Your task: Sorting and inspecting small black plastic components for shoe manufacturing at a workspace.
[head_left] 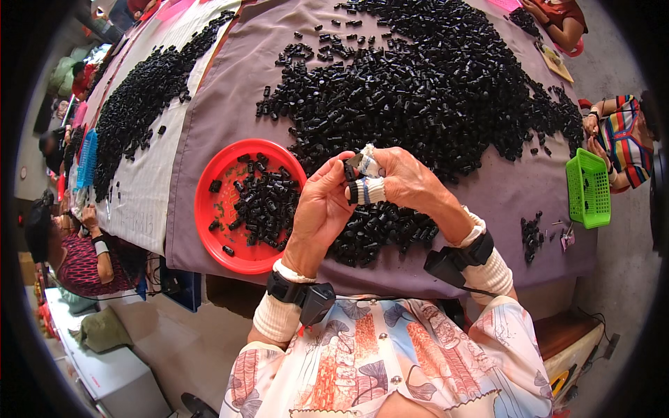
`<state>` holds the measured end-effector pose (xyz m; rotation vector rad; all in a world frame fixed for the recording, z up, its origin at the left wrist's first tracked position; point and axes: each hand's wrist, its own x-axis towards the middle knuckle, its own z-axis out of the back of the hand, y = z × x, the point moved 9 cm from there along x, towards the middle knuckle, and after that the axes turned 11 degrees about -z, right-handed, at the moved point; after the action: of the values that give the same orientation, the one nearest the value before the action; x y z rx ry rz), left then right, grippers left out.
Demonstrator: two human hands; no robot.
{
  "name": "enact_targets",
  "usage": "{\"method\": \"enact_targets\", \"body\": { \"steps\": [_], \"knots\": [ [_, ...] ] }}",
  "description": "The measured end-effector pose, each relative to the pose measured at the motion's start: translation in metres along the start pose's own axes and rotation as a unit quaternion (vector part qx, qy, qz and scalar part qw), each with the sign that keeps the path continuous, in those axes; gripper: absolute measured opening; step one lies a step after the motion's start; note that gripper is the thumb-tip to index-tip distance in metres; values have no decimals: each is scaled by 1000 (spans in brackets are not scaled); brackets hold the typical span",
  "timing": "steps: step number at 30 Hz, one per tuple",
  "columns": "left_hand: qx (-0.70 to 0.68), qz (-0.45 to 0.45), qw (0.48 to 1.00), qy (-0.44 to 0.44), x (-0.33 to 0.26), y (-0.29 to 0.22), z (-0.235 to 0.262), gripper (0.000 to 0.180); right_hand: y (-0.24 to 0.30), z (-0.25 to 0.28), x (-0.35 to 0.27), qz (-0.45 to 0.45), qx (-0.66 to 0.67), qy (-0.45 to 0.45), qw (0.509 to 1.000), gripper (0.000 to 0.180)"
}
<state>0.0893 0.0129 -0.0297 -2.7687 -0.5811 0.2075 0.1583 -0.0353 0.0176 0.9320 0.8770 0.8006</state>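
My left hand [323, 203] is closed, its thumb and fingertips pinching a small black plastic part [349, 171]. Against it works my right hand [408, 175], also closed, with striped cloth wraps [369, 190] round its thumb and a finger. A small, flat greyish piece [356, 160] shows between the wrapped fingers; its kind is too small to make out. Just left of my hands stands a round red basin [203, 191], holding many similar black parts [261, 198] and scattered tiny scraps. A large heap of black parts [411, 83] spreads beyond my hands.
A purple-grey cloth [230, 90] covers the table. At the right edge, a green basket [594, 214] stands near a co-worker in a striped top [627, 139]. Another heap [139, 97] lies on pale cloth at left, beside a blue basket [87, 160] and other people.
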Motion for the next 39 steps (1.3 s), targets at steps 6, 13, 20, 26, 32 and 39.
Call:
{"method": "enact_targets", "body": {
  "steps": [6, 13, 20, 26, 32, 39],
  "knots": [
    [12, -14, 1000, -6, 0, 0, 1, 26, -1, 4, 0, -15, -32, -14, 999, 37],
    [-27, -11, 999, 18, 2, -1, 7, 25, 6, 3, -4, -21, 6, -15, 1000, 33],
    [-24, -1, 999, 46, 3, 1, 3, 25, -1, 6, -4, -9, 1, -34, 999, 33],
    [33, -35, 999, 10, 2, -3, -2, 22, -3, 8, -3, 21, -27, -65, 997, 31],
    [151, -68, 986, -30, 4, -8, 0, 15, -4, 11, -5, 30, -6, -86, 996, 30],
    [184, -72, 978, -62, 2, -12, 9, 15, -7, 11, -5, 14, 30, -90, 995, 31]
  ]
}}
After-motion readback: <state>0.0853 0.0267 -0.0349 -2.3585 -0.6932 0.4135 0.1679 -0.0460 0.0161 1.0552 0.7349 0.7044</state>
